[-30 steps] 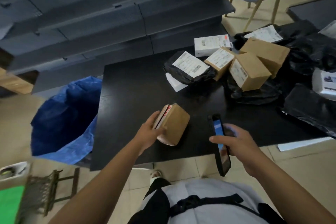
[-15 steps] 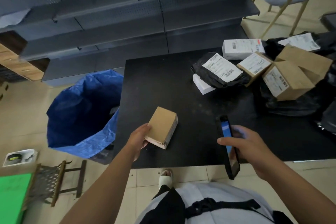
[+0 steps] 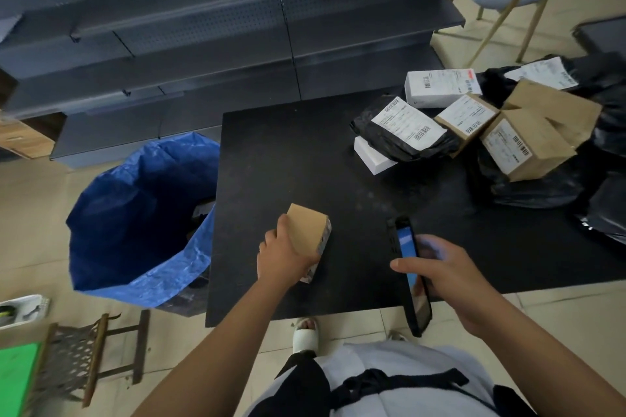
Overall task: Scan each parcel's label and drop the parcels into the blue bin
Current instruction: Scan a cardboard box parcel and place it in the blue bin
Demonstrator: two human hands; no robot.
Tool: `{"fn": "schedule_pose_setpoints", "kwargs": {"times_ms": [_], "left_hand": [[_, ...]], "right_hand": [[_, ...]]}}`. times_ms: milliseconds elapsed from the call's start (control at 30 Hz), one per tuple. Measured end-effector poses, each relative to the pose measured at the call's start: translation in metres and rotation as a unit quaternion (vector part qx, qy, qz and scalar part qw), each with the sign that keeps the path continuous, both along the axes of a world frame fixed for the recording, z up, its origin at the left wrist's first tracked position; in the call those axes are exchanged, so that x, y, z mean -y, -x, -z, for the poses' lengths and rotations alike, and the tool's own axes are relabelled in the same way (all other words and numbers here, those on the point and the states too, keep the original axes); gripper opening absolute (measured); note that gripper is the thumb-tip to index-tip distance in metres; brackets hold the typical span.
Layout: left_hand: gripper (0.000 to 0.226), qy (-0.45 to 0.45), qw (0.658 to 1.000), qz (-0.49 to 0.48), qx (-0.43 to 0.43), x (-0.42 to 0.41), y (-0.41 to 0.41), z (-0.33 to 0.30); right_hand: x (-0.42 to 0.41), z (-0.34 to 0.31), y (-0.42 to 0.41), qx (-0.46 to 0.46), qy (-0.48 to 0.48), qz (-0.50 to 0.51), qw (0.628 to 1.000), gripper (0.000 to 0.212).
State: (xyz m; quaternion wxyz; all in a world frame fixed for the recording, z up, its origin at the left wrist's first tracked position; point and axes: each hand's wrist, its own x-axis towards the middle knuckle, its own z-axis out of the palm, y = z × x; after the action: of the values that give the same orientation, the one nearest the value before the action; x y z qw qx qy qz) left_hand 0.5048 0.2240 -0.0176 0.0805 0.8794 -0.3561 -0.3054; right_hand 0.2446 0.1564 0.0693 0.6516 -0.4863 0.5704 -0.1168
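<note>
My left hand [image 3: 283, 256] grips a small brown box [image 3: 309, 230], fingers curled round its near end, and holds it above the near-left part of the black table [image 3: 288, 152]. The box's long axis runs from my palm away and slightly to the right, tilted on edge so that a plain cardboard face looks up; I cannot see a label on it from here. My right hand [image 3: 443, 272] is wrapped round a phone [image 3: 408, 267], thumb across its front, with the lit screen turned left toward the box.

What matters for the drop is where the blue bin [image 3: 142, 213] lies. It stands on the floor just beside the table's left edge, its mouth open and lower than the tabletop. That puts it to the left of the box and clearly on my left hand's side, while my right hand is well apart from it across the table. I judge the box only needs to travel leftward past the table edge and be let go over the opening.

The other parcels [image 3: 474, 125] are heaped at the far right of the table, nearer my right hand.
</note>
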Motion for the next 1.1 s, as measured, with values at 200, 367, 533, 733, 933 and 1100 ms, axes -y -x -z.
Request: {"fn": "schedule_pose_setpoints", "kwargs": {"times_ms": [200, 367, 533, 733, 933, 1100], "left_hand": [[0.101, 0.101, 0.938, -0.182, -0.277, -0.014, -0.031, -0.002], [0.094, 0.113, 0.853, -0.285, -0.423, -0.038, -0.048, 0.008], [0.102, 0.133, 0.789, -0.33, -0.501, -0.054, -0.051, 0.022], [0.099, 0.168, 0.766, -0.326, -0.528, -0.059, -0.053, 0.036], [0.083, 0.185, 0.82, -0.289, -0.459, -0.059, -0.065, 0.043], [0.079, 0.191, 0.842, -0.243, -0.442, -0.06, -0.073, 0.043]], "right_hand": [[-0.004, 0.0, -0.008, -0.016, -0.012, -0.001, 1.0, 0.056], [-0.009, -0.002, -0.018, -0.031, -0.017, -0.014, 0.999, 0.056], [-0.015, -0.001, -0.027, -0.058, -0.021, -0.028, 0.998, 0.06], [-0.021, -0.008, -0.042, -0.082, -0.02, -0.075, 0.994, 0.055], [-0.023, -0.017, -0.068, -0.122, -0.012, -0.187, 0.975, 0.049], [-0.025, -0.018, -0.088, -0.177, 0.023, -0.249, 0.952, 0.049]]}}
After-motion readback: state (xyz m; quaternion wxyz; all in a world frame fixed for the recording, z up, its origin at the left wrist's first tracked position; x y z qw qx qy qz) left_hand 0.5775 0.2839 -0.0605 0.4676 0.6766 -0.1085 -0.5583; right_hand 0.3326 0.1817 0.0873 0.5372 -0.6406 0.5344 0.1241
